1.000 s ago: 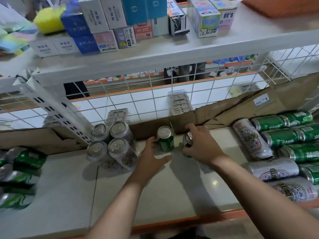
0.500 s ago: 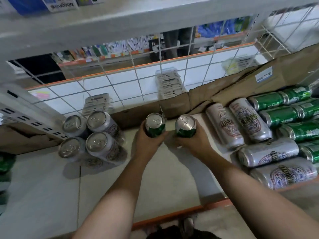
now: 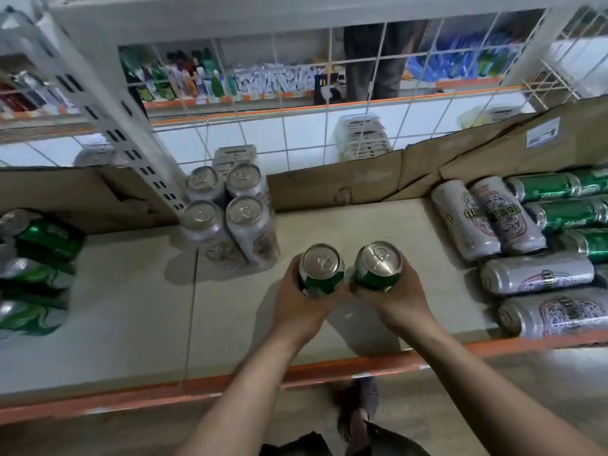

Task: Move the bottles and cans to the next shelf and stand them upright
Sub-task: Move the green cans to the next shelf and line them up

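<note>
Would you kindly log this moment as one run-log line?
left hand grips left can | right hand grips right can | both upright

Pale grey flat shelf (image 3: 131, 307), orange-lipped, carries four upright silver cans (image 3: 250, 232) at eleven o'clock, lying silver cans (image 3: 536, 273) and lying green cans (image 3: 559, 213) at three, sideways green cans (image 3: 39, 238) at nine, brown cardboard (image 3: 362, 179) at twelve.

Each hand (image 3: 301, 307) (image 3: 394, 299) grips 1 upright green can (image 3: 320, 270) (image 3: 378, 267).

Brown cardboard (image 3: 362, 181) stands along the back, a white label (image 3: 543, 131) on its right part. Behind it rises a white wire grid (image 3: 283, 126), with a slotted post (image 3: 108, 103) at left. Beyond the grid are stacked packets (image 3: 362, 136), a far rack (image 3: 230, 99) of small bottles (image 3: 164, 83), and someone's dark trousers (image 3: 391, 60).
</note>
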A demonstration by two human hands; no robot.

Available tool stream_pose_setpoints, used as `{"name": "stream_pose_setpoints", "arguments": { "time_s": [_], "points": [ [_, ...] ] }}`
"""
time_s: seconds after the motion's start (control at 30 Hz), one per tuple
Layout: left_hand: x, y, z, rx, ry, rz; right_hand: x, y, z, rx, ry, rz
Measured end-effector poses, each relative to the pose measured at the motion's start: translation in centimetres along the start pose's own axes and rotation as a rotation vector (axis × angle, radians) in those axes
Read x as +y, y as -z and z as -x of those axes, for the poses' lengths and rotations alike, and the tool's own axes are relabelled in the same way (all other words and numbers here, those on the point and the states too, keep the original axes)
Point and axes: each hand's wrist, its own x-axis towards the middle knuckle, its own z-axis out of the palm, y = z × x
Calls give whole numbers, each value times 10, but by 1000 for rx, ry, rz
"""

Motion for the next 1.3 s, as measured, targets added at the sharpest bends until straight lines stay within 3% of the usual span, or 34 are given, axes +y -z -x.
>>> {"name": "stream_pose_setpoints", "arguments": {
  "time_s": [0.17, 0.33, 0.53, 0.67, 0.83, 1.1, 1.3],
  "points": [
    [-19, 83, 43, -69, -42, 28, -12, -61, 66, -15, -15, -27],
    [-45, 241, 78, -91, -28, -27, -60, -176, 148, -108, 46, -60],
    [-65, 415, 118, 174, 14, -51, -113, -325, 195, -264, 77, -95],
    [-77, 492, 106, 343, 27, -41, -139, -393, 207, -368, 91, -75],
    [-90, 522, 87, 369, 9, -54, -149, -442, 206, -374, 81, -19],
    [-123, 528, 75, 233, 10, -154, -146, -467, 218, -348, 188, 231],
    [-126, 537, 77, 160, -32, -273, -151, -469, 218, -316, 170, 396]
  ]
}}
